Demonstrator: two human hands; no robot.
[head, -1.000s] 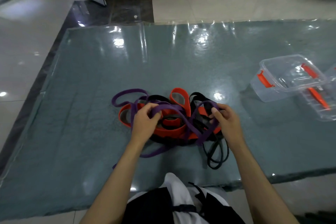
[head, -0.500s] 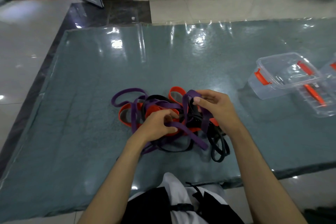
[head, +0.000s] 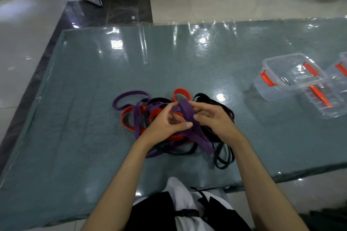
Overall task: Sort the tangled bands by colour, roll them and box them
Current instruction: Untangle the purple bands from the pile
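Head cam: both hands on purple band, tangle on mat

Head view, looking down at my hands over the pile. My left hand has thumb & fingers curled round a wide purple band, thumb tip pressed on its near edge. My right hand is on the same band from the other side, fingers bent over it & pinching the strip just beside the left thumb. Band loops up between both hands, then runs down toward me to a free fold on the mat.

Under the hands: tangle of bands, all mixed. Another purple loop sticks out to the left, orange band pokes up behind my fingers w/ more orange under the left hand, thin black bands trail out near-right. Whole pile sits mid-mat on the grey-green floor mat w/ shiny plastic cover.

Right side, well apart from the pile: clear plastic box w/ orange clips, open, its lid leaning at its near-right corner. 2nd clear box cut off by the frame edge. Tiled floor around the mat.
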